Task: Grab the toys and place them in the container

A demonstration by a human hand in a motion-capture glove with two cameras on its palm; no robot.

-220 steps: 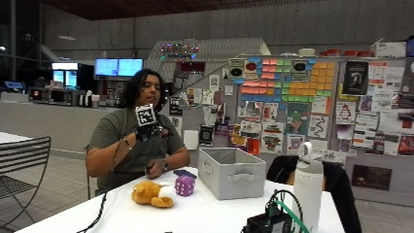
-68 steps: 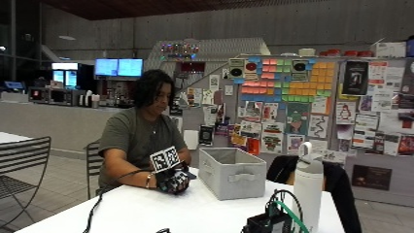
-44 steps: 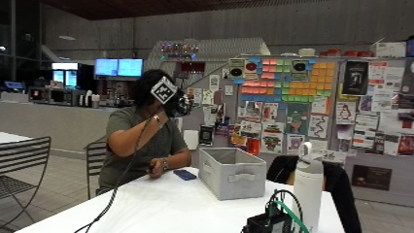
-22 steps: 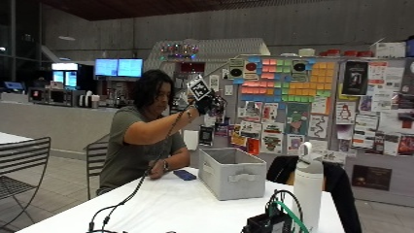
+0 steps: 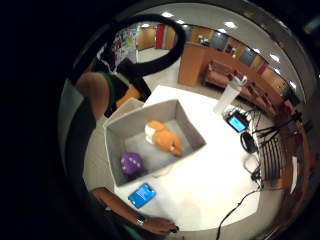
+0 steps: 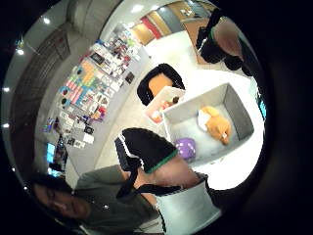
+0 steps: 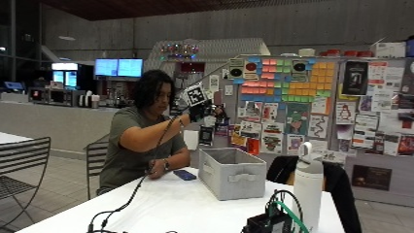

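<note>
the orange plush [image 5: 162,137] lies on the floor of the grey bin [image 7: 232,173], near the middle, and the purple die [image 5: 131,163] sits in a corner of the same bin, apart from the plush; both also show in the thumb side palm view, the plush [image 6: 215,125] toward one end and the die [image 6: 185,147] by the near wall. the bin stands on the white table [image 7: 187,208], with a blue phone [image 7: 184,174] lying flat just beside it on the person's side. the right hand [image 7: 202,110] is raised high above the bin, well apart from it, at about head height, and nothing shows in it; whether its fingers are straight or curled i cannot tell. the bare left hand [image 7: 155,171] rests on the table near the phone, its fingers not clearly seen. a white bottle [image 7: 308,187] with a loop handle stands on the table past the bin, toward the near end, and a dark device with green and black cables [image 7: 275,221] lies at the table's near edge beside it. a dark chair [image 7: 310,174] stands behind the table.
</note>
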